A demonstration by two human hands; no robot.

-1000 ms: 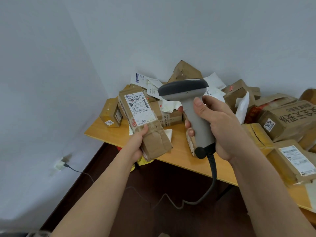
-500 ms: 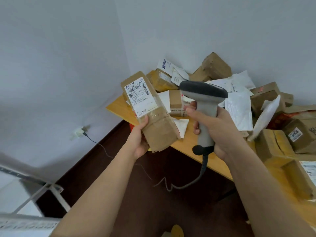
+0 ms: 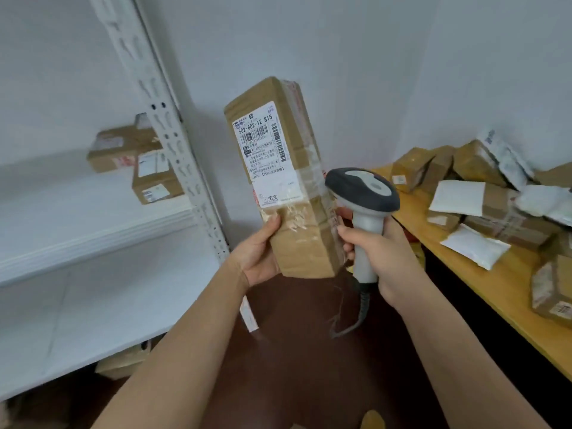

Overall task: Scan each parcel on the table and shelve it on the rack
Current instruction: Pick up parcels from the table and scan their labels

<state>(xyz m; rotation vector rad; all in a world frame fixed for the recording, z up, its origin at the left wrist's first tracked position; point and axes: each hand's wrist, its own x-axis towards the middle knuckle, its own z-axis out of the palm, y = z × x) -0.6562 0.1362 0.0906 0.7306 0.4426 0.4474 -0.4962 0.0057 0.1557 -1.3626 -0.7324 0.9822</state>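
Note:
My left hand grips the lower end of a long brown cardboard parcel, held upright with its white shipping label facing me. Just right of it, my right hand holds the grey barcode scanner by its handle, the dark head level with the parcel's lower half. The scanner's cable hangs down below my hand. The white metal rack stands to the left, with two brown parcels on its upper shelf. The wooden table at right carries a heap of parcels.
A perforated white rack post runs between the shelf and my held parcel. On the table lie brown boxes and white padded mailers. A box sits under the lowest shelf. The floor is dark brown.
The view has swung left from the table to the rack. My left hand has carried the parcel away from the table, upright; the scanner stays in my right hand beside it.

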